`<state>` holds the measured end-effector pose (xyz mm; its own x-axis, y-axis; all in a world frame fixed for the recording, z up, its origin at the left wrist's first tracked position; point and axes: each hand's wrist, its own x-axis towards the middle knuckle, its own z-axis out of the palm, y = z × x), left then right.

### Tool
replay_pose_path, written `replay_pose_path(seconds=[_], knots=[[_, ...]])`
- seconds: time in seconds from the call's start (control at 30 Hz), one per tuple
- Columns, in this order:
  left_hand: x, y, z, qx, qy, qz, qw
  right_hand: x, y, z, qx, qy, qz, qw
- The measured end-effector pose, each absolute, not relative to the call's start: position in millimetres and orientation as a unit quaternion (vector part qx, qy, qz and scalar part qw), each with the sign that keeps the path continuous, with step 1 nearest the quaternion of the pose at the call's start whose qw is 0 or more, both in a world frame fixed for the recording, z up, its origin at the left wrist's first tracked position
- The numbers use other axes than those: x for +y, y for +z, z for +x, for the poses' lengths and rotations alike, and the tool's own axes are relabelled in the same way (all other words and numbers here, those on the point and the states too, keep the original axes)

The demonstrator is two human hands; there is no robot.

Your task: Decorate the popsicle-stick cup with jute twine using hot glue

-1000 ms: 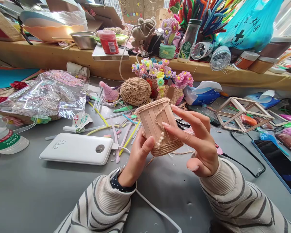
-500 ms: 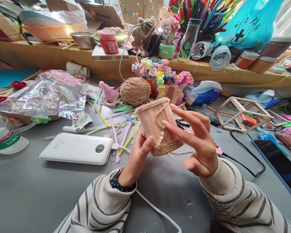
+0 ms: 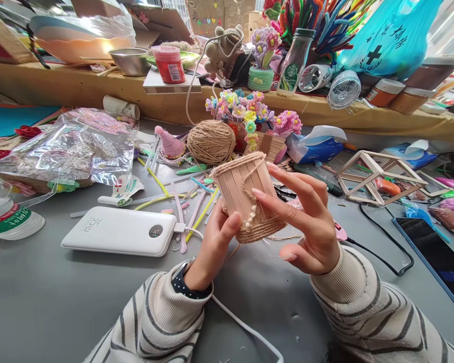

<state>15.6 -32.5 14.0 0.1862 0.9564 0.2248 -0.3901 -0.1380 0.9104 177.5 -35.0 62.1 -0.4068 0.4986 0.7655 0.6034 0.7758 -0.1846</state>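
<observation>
A small pot of flat wooden sticks (image 3: 236, 194), with jute twine wound around its rim and base, is tilted in my left hand (image 3: 212, 242). The left thumb presses its lower front; the other left fingers are mostly hidden behind it. A curved piece of twine (image 3: 246, 187) with small pale beads (image 3: 251, 216) at its lower end lies on the pot's front. My right hand (image 3: 310, 217) is spread at the pot's right side. Its index fingertip is by the upper right edge, and the middle fingertip rests on or just over the front near the twine. The right thumb stands apart.
Behind the pot sit a ball of jute twine (image 3: 212, 142) and colourful fluffy flowers (image 3: 249, 108). A white power bank (image 3: 117, 232) with a cable lies left. To the right are a wooden stick frame (image 3: 378, 176), a black cord and a phone (image 3: 435, 259).
Both hands and the pot stay almost still. The right thumb and middle finger have shifted very slightly to the left.
</observation>
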Motion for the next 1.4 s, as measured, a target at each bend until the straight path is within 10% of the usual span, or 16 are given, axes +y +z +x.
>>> replay_pose_path(seconds=[1.4], knots=[[-32.2,13.5,16.0,0.302,0.571,0.507,0.571,-35.5,61.9,177.7,-0.845,-0.091,-0.341,0.401]])
